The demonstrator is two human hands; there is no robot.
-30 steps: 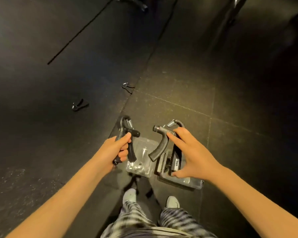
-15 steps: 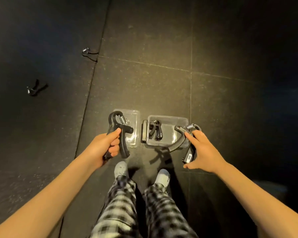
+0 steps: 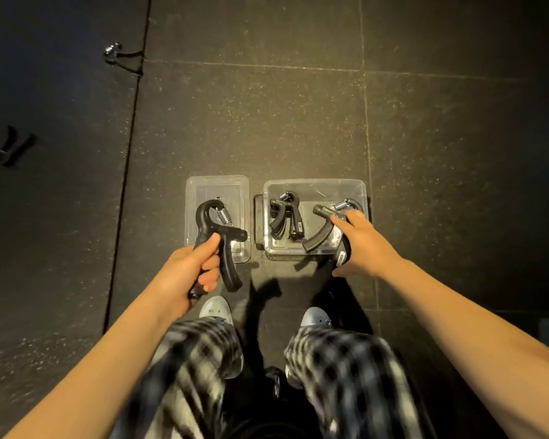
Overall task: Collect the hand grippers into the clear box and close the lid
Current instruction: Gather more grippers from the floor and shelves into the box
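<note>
You're partway through: at least one black spring hand gripper [image 3: 285, 217] already lies in the clear rectangular plastic box [image 3: 314, 184] on the floor before your feet. Your right hand [image 3: 365, 245] grasps a second black gripper [image 3: 321, 231] over the box's near right corner, and your left hand [image 3: 184, 274] is clenched round a third black gripper [image 3: 214, 224] above the clear flat lid [image 3: 217, 182], which lies off the box, just beside its left wall. By my reckoning both go in next, then a stray black gripper [image 3: 121, 58] toward the floor's far left and another stray gripper [image 3: 13, 147] at its left edge, then the lid. The dark speckled rubber-tile floor [image 3: 267, 122] is lit only around you; the room beyond is black.
</note>
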